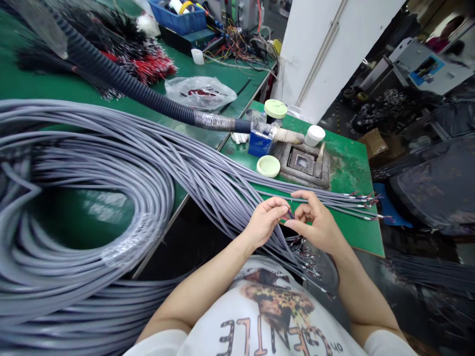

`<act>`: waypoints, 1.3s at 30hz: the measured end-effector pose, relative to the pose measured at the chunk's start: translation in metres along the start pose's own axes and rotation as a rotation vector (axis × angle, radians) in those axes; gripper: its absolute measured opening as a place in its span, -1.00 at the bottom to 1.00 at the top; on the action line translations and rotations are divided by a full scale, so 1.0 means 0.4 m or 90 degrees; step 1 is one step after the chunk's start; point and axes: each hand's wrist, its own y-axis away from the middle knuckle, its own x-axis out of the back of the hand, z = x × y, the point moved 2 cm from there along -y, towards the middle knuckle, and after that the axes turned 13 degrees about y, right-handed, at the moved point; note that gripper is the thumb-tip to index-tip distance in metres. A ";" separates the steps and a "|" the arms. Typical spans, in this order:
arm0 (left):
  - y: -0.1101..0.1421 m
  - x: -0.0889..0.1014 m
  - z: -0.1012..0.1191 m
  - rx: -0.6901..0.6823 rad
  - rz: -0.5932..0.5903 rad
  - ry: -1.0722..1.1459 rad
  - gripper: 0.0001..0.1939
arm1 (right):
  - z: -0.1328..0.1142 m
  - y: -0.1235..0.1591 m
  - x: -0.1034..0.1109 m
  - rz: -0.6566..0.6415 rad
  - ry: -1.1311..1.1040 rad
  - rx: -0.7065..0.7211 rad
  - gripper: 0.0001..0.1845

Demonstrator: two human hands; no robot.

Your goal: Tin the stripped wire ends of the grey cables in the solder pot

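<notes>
My left hand pinches a small bunch of thin coloured wires between thumb and fingertips. They look like the stripped end of a grey cable, though the fingers partly cover the join. My right hand meets the same wires from the other side, thumb and curled fingers closed around them and the forefinger held a little away. Beneath both hands runs a thick bundle of grey cables. Several cable ends with bare coloured wires lie on the green board to the right; more ends hang below my hands.
A large coil of grey cables fills the left. A ribbed black hose crosses to a blue box, beside a grimy solder pot. Around it stand a pale green lid, a white cup and a lidded jar.
</notes>
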 end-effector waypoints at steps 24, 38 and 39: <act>0.070 -0.023 0.064 -0.676 -0.097 -0.732 -0.93 | 0.064 -0.015 -0.028 -0.111 -0.287 -0.065 -0.69; 0.061 0.007 0.046 -0.625 -0.061 -0.634 -0.90 | 0.028 -0.036 -0.035 -0.012 -0.261 -0.041 -0.78; 0.058 0.011 0.045 -0.620 -0.057 -0.626 -0.91 | 0.022 -0.038 -0.034 0.005 -0.249 -0.037 -0.78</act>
